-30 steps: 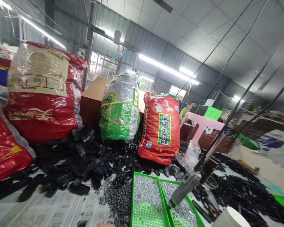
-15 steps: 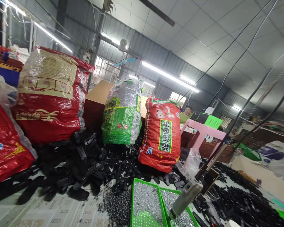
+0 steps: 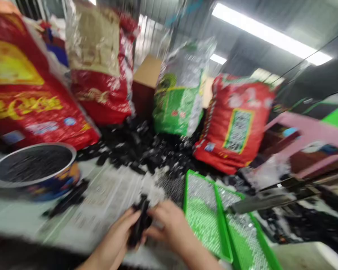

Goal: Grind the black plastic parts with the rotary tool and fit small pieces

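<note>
Left hand [image 3: 119, 232] and right hand [image 3: 170, 225] pinch black parts [image 3: 141, 223] between them, near the bench's [image 3: 17, 219] front edge; blur hides whether these are finished. A dark heap [image 3: 146, 144] lies toward the back edge, so much seems left.

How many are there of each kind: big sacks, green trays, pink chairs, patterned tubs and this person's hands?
Big sacks: 4
Green trays: 2
Pink chair: 1
Patterned tub: 1
Left hand and right hand, at blurred black stuff: 2
Total: 10
</note>
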Tool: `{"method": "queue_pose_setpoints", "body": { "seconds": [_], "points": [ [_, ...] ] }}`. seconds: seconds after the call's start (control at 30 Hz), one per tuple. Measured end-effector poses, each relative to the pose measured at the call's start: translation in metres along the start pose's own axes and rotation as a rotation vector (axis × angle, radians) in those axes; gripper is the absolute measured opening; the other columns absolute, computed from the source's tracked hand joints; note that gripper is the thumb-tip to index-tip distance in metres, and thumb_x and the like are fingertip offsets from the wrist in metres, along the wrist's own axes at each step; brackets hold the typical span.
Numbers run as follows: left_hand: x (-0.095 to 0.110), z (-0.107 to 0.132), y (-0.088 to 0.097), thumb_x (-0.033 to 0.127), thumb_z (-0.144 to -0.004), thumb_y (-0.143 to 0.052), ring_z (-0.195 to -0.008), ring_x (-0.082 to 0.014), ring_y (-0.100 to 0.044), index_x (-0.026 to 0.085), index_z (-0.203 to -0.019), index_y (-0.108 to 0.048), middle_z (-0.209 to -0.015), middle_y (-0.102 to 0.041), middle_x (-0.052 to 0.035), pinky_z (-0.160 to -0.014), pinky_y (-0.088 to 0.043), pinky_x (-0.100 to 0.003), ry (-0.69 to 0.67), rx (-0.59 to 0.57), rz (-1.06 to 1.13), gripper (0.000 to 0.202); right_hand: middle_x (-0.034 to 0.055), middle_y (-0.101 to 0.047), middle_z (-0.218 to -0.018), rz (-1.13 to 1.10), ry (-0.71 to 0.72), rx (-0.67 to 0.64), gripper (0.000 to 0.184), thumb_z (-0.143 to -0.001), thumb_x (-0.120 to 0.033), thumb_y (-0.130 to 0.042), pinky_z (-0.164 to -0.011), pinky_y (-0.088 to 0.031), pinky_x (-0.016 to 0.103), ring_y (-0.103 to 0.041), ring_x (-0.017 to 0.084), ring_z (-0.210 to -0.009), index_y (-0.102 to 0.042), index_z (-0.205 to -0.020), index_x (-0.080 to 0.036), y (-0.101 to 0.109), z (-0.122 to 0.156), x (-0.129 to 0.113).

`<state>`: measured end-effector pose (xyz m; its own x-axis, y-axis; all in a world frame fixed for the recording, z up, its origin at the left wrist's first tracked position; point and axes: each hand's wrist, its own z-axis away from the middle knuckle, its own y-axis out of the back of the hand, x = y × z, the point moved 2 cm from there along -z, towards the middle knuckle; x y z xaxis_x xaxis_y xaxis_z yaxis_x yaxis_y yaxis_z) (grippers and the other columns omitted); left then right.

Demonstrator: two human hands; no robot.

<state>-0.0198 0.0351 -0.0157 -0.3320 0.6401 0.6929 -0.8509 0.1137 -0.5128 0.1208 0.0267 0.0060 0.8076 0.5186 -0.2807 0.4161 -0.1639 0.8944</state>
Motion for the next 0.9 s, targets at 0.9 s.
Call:
{"method": "queue_pose_setpoints", "body": {
  "seconds": [0.9],
  "points": [
    [-0.009,0.004,0.007,0.030,-0.084,-0.046,-0.057,-0.0125,-0.057,0.016,-0.091,-0.048,-0.077,-0.058,-0.0036,-0.044,-0.039,-0.021,-0.071,-0.163,-0.062,0.016,0.0075,-0.061,-0.083,0.164,0.212,-0.025,0.027,-0.084,-0.035,-0.054,-0.071,-0.047,0.030,-0.053,0.017,-0.076,-0.059,-0.098,-0.013,0.012,0.007,0.005]
  ]
}}
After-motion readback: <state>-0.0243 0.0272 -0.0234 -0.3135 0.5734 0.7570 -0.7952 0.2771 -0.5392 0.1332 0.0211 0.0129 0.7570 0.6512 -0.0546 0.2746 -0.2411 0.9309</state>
